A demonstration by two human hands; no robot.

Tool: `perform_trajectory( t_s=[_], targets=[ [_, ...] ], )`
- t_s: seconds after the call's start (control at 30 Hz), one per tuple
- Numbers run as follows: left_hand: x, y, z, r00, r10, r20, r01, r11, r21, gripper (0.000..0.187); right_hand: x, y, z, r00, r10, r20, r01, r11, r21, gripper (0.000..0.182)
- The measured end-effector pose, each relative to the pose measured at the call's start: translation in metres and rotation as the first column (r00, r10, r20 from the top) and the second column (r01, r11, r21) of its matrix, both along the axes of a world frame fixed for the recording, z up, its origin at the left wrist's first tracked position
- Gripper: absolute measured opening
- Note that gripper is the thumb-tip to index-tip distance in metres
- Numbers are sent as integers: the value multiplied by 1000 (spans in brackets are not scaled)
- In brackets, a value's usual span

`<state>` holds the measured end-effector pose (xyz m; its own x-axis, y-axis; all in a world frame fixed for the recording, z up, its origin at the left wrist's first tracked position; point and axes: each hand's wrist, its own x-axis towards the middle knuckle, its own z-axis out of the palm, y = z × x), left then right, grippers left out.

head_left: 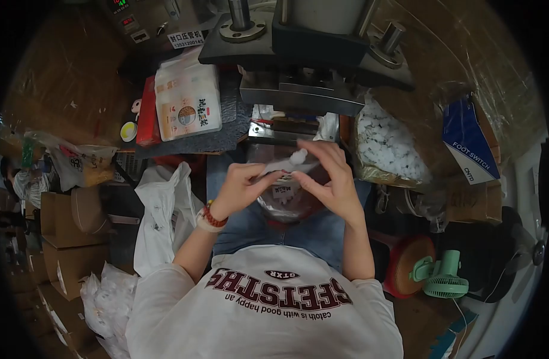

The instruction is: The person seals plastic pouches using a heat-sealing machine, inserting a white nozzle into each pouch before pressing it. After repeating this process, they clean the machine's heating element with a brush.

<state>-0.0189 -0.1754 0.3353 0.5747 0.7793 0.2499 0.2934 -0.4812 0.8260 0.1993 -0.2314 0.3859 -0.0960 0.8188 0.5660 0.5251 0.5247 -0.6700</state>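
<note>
Both hands are over my lap, in front of the machine, at a clear plastic pouch (277,166) with a white spout piece (298,157) at its upper right. The thumb and fingers of my left hand (238,190), which has a beaded bracelet at its wrist, pinch the pouch's left edge. My right hand (328,179) curves around the spout side, thumb at the lower edge; its fingertips are slightly blurred. Beneath the hands, a clear bag with printed pouches (284,191) rests between my legs. The metal press jaw (283,128) is just beyond my hands.
A stack of printed pouches (191,102) lies on a dark mat at left, beside a red box (148,113). To the right are a bag of small white pieces (385,140) and a foot switch box (469,140). A green fan (448,278) stands at lower right.
</note>
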Motion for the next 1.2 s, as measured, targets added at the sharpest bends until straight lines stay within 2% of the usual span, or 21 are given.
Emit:
perform_trajectory(
  t_s=[0.03,0.07,0.1,0.17,0.2,0.3,0.43,0.5,0.57,0.6,0.63,0.67,0.73,0.8,0.83,0.9,0.97,1.0,1.07,1.1,1.2],
  targets=[
    [5,7,-19,995,-24,-93,-4,958,-286,19,2,2,-4,989,-143,-26,140,987,-78,39],
    [21,7,-26,985,68,160,30,841,-540,23,13,3,-7,981,-171,-94,154,974,-167,40],
    [28,12,-27,984,67,163,31,842,-539,23,27,5,-8,964,-251,-84,236,959,-157,40],
    [40,24,-20,919,214,331,109,670,-734,22,59,9,-10,912,-409,-25,399,901,-169,40],
    [43,31,-12,900,250,358,146,600,-787,23,68,14,-11,911,-411,-22,401,899,-174,40],
    [55,51,-15,827,311,468,267,516,-814,25,97,35,-42,651,-611,450,683,730,3,31],
    [60,52,-17,827,367,427,231,470,-852,25,106,39,-65,705,-531,470,679,697,-232,33],
    [55,54,-11,850,342,400,195,502,-842,27,102,37,-58,627,-588,511,702,710,-45,30],
    [41,61,7,994,113,-11,-91,739,-667,34,105,41,-57,728,-536,427,635,762,-128,27],
    [27,68,-11,984,174,-33,-166,840,-516,40,106,44,-55,807,-488,333,566,801,-195,24],
    [12,71,-7,937,333,-105,-346,922,-171,48,105,45,-53,808,-488,331,564,803,-192,24],
    [-5,73,-2,862,494,-114,-468,861,200,56,104,43,-51,855,-482,195,518,815,-258,24],
    [-38,72,2,482,744,-463,-329,643,692,74,99,38,-46,882,-468,52,459,829,-318,24],
    [-74,62,-21,487,680,-549,-322,724,611,83,87,33,-39,765,-538,-354,500,843,-201,23],
    [-83,52,-23,590,587,-554,-249,785,567,77,82,31,-32,764,-536,-359,500,844,-195,23],
    [-94,44,-38,733,499,-462,-193,804,562,53,64,20,-17,912,-364,-191,363,931,-42,25],
    [-91,35,-25,766,451,-457,-233,858,457,46,28,8,-3,895,-377,-239,312,911,-269,20],
    [-86,31,-17,802,406,-438,-263,898,352,41,15,4,1,936,-305,-176,258,934,-245,20],
    [-70,22,-7,856,414,-310,-271,869,413,38,-9,9,-4,983,-174,62,171,984,45,27],
    [-61,17,-2,898,401,-183,-280,840,466,36,-18,10,-5,973,-141,181,127,988,89,31],
    [-40,-3,14,926,354,-131,-232,809,540,38,-38,14,-11,924,-104,367,66,991,116,43]
  ],
)
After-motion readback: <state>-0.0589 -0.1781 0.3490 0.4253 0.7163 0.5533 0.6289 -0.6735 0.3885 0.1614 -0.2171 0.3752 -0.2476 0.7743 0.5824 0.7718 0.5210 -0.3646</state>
